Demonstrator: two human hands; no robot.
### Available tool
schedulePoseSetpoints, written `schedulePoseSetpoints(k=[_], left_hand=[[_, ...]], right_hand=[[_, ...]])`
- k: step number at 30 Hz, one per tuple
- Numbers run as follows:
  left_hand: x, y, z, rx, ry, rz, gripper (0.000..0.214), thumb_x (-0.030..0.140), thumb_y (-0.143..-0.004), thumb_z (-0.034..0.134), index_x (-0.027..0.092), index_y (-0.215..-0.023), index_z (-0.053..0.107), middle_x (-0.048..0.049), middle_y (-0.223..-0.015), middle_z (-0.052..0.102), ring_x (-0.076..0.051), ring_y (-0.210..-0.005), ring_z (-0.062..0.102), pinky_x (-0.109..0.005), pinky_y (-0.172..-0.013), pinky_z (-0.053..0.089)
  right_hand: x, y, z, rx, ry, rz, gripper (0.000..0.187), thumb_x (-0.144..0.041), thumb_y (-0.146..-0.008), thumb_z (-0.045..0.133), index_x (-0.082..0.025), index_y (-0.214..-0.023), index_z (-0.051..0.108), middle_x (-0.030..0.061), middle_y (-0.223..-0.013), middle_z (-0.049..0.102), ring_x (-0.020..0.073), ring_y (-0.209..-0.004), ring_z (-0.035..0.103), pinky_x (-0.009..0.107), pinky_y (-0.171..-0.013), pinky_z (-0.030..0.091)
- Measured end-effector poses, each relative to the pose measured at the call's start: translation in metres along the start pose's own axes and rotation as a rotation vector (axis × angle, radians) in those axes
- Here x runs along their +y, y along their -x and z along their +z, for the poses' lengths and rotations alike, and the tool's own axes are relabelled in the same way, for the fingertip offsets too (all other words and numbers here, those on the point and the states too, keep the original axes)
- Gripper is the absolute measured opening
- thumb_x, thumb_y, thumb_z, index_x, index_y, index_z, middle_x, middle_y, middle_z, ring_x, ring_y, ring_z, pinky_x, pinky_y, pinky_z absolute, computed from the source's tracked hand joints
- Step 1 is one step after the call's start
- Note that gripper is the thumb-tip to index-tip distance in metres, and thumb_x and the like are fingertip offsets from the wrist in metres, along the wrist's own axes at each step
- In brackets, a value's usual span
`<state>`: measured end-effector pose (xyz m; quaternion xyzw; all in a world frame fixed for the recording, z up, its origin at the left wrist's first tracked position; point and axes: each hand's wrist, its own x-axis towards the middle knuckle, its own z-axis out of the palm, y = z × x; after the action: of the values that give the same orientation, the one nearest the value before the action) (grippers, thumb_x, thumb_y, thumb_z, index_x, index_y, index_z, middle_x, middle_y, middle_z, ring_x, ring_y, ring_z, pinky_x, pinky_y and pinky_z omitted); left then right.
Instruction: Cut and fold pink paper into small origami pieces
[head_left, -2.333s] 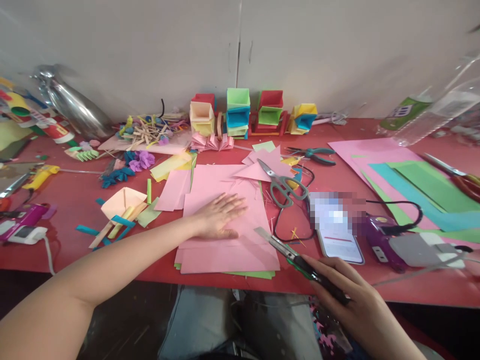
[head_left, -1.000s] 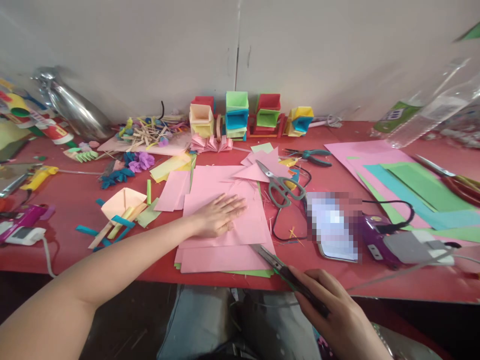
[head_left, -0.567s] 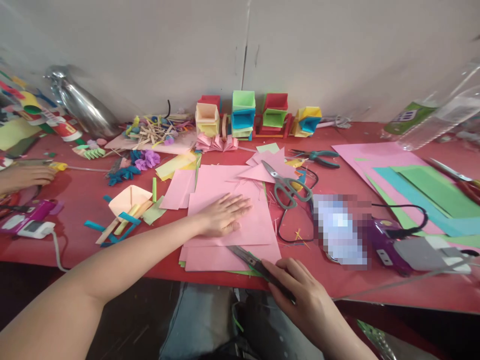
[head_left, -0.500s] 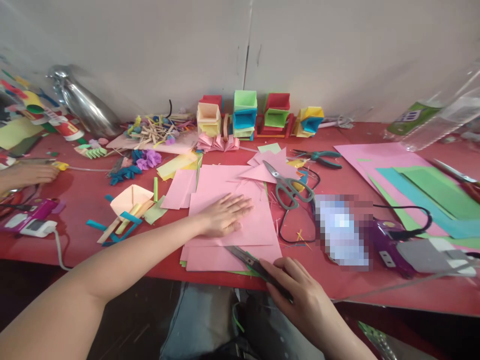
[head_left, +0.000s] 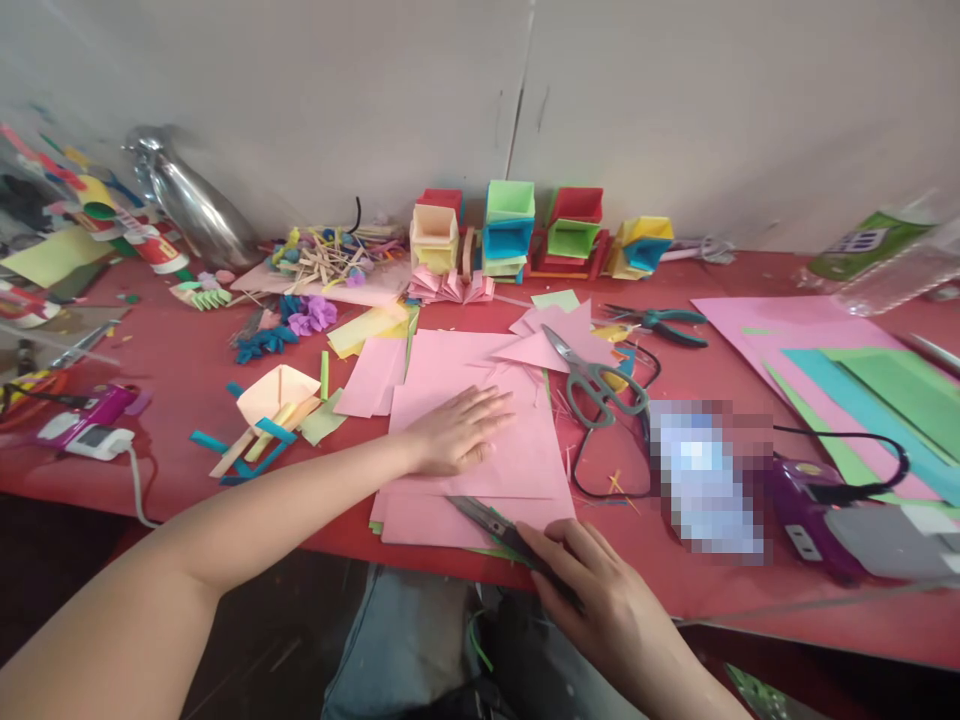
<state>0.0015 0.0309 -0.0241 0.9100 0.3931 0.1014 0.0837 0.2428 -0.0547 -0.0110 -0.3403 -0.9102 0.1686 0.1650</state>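
My left hand point(head_left: 459, 432) lies flat with fingers stretched over a pink sheet of paper point(head_left: 427, 365), pressing on it. Other pink sheets point(head_left: 427, 525) lie beneath, with green edges showing under them. My right hand point(head_left: 596, 580) is wrapped round the dark handle of a utility knife point(head_left: 517, 545). The knife's metal blade points left and away, at the near edge of the upper pink sheet. Whether the tip is under the sheet or only touching its edge, I cannot tell.
Grey-handled scissors point(head_left: 600, 385) and pliers point(head_left: 667, 325) lie right of the paper. Beyond the blurred-out patch point(head_left: 705, 480) sits a purple power block point(head_left: 814, 520). Folded paper boxes point(head_left: 510, 235) stand along the wall. Left are a folded paper piece point(head_left: 277, 395) and a steel flask point(head_left: 199, 205).
The view has turned slightly left, so everything sits further right. Another person's hand at the far left has gone out of view. Both my hands stay nearly still on the paper and knife.
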Motion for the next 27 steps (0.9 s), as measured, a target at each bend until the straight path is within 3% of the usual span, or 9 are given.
schedulePoseSetpoints(k=[3,5,8,12,27], left_hand=[[-0.005,0.004,-0.006,0.094,0.006,0.021,0.041,0.036,-0.089,0.036,0.014,-0.118,0.054,-0.0119,-0.130,0.050,-0.022,-0.125,0.038,-0.040,-0.108,0.023],[-0.010,0.008,-0.010,0.035,-0.018,0.083,0.045,0.047,-0.086,0.040,0.018,-0.118,0.055,-0.0094,-0.128,0.052,-0.024,-0.124,0.039,-0.042,-0.109,0.021],[-0.017,0.014,-0.013,-0.123,-0.073,0.131,0.060,0.059,-0.083,0.039,0.025,-0.133,0.042,-0.0079,-0.145,0.034,-0.030,-0.135,0.021,-0.049,-0.110,0.012],[-0.019,0.020,-0.010,-0.210,-0.055,0.087,0.060,0.054,-0.088,0.030,0.026,-0.141,0.026,-0.0063,-0.152,0.011,-0.027,-0.139,0.007,-0.047,-0.111,0.008],[-0.017,0.021,-0.010,-0.199,-0.051,0.082,0.055,0.048,-0.091,0.027,0.026,-0.141,0.025,-0.0031,-0.152,0.010,-0.024,-0.139,0.004,-0.044,-0.111,0.005]], right_hand=[[-0.002,0.003,0.000,0.013,-0.004,0.020,0.034,-0.014,-0.085,0.044,-0.015,-0.118,0.053,0.0088,-0.089,0.055,0.0175,-0.077,0.058,0.030,-0.065,0.052],[-0.003,0.004,0.000,0.023,-0.007,0.022,0.034,-0.015,-0.085,0.044,-0.015,-0.118,0.053,0.0087,-0.089,0.055,0.0172,-0.077,0.058,0.030,-0.066,0.052],[-0.002,0.005,0.001,0.030,-0.003,0.015,0.034,-0.015,-0.086,0.044,-0.016,-0.118,0.054,0.0087,-0.089,0.056,0.0170,-0.077,0.058,0.029,-0.066,0.053],[0.000,0.003,-0.001,0.026,0.007,-0.014,0.033,-0.015,-0.086,0.042,-0.014,-0.117,0.054,0.0089,-0.089,0.056,0.0167,-0.076,0.059,0.029,-0.064,0.053],[0.002,-0.004,0.000,-0.010,0.015,-0.061,0.034,-0.014,-0.086,0.043,-0.014,-0.118,0.054,0.0090,-0.088,0.055,0.0175,-0.075,0.058,0.031,-0.064,0.053]])
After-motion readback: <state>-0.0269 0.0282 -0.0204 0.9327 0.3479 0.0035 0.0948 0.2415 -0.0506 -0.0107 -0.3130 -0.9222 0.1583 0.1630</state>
